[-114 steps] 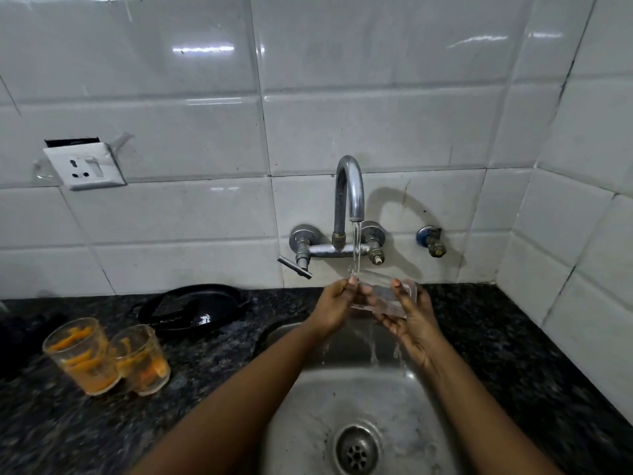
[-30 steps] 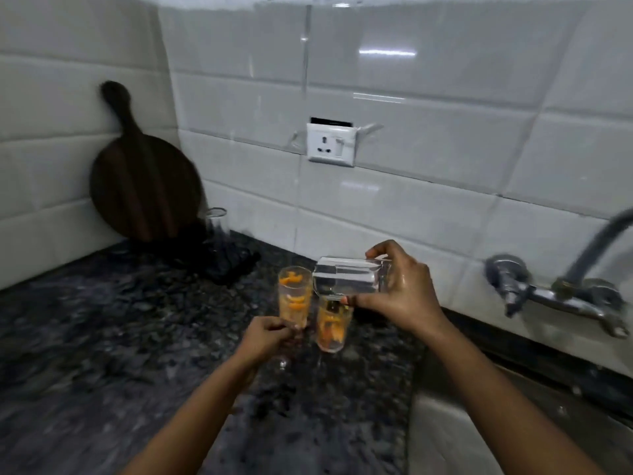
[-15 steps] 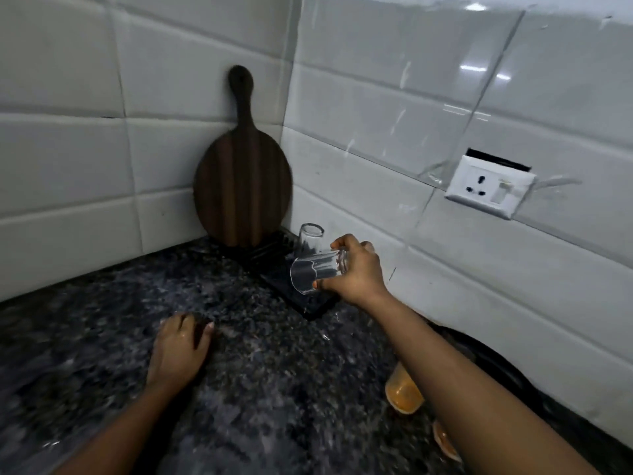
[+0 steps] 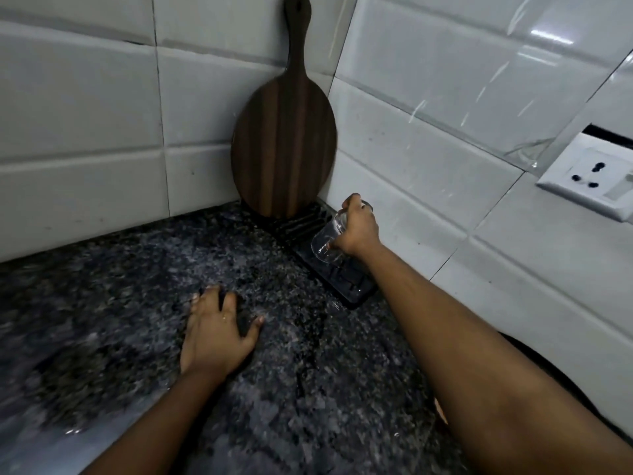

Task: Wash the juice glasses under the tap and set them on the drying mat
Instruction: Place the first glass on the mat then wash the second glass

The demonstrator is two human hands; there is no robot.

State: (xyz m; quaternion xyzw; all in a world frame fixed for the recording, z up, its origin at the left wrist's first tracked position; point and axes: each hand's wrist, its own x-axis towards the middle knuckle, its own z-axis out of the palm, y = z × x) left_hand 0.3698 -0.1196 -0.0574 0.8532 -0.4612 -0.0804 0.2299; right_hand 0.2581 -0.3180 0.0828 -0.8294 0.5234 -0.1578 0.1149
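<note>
Fingers of right hand [image 4: 358, 231] grasp tilted glass [image 4: 325, 243] above drying mat [image 4: 346, 279]; left hand [image 4: 219, 332] flat

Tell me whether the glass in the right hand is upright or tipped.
Tipped. The glass slants over the drying mat, its open mouth facing down and left, gripped by the right hand.
</note>
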